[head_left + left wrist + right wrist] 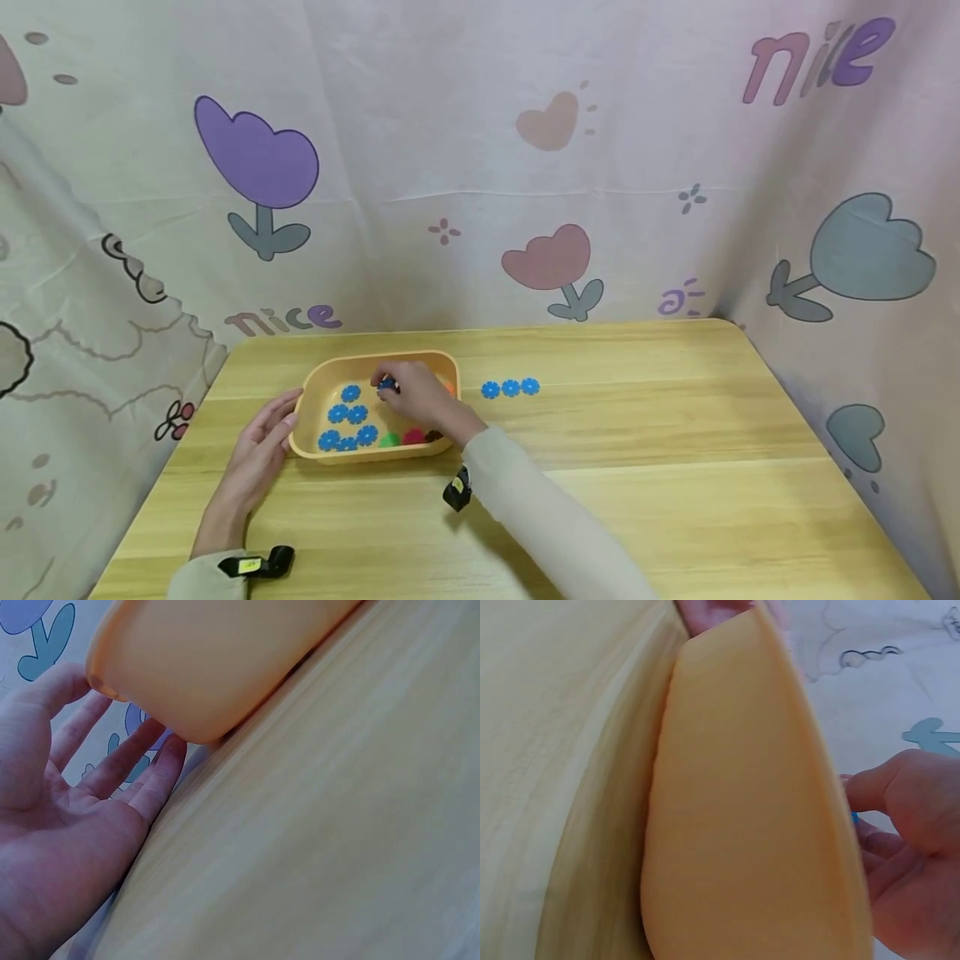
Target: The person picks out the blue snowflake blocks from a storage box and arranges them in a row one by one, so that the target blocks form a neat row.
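Note:
An orange tray (375, 456) stands at the table's left, with several blue flower-shaped discs (357, 413) inside. My right hand (416, 396) is over the tray and pinches a blue disc (386, 383) between thumb and fingers; in the right wrist view the tray wall (742, 795) hides part of that hand (915, 847), and only a bit of blue shows. My left hand (258, 454) rests at the tray's left end with its fingers extended. Seen in the left wrist view, that hand's (82, 802) fingertips touch the tray's (202, 667) end.
Three blue discs (511, 387) lie in a row on the wooden table (637, 417), right of the tray. A green piece (389, 440), a red piece (413, 437) and dark and orange pieces are at the tray's right side. A patterned curtain (450, 167) hangs behind the table.

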Tool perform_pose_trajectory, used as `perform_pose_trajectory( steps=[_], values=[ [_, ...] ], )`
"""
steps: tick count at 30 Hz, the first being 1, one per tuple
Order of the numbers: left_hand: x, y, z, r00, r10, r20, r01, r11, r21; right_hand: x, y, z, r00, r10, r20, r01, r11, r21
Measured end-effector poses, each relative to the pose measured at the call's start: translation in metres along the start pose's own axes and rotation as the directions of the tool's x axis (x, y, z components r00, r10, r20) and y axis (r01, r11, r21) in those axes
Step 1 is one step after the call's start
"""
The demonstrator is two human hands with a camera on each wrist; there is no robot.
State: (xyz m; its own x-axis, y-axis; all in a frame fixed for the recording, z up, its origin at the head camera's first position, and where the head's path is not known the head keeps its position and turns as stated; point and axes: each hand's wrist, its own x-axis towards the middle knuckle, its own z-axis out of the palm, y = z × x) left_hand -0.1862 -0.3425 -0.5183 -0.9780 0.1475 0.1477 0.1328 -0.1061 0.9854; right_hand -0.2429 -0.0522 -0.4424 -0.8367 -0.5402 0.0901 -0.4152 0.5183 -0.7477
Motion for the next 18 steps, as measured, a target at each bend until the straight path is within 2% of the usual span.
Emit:
perform_pose_trajectory(
  steps=[8, 14, 18],
  values=[
    [-0.005, 0.001, 0.001, 1.0, 0.027, 0.011, -0.026, 0.999, -0.029, -0.022, 0.004, -0.02, 0.997, -0.056, -0.06, 0.06, 0.996, 0.062],
    [-0.003, 0.001, 0.002, 1.0, 0.005, -0.002, -0.005, 1.0, 0.005, -0.042, 0.012, -0.039, 0.993, -0.058, -0.104, 0.07, 0.991, 0.115],
    [-0.002, 0.001, 0.002, 1.0, 0.002, -0.008, -0.002, 1.0, 0.009, -0.054, 0.02, -0.05, 0.988, -0.071, -0.141, 0.086, 0.991, 0.103]
  ],
)
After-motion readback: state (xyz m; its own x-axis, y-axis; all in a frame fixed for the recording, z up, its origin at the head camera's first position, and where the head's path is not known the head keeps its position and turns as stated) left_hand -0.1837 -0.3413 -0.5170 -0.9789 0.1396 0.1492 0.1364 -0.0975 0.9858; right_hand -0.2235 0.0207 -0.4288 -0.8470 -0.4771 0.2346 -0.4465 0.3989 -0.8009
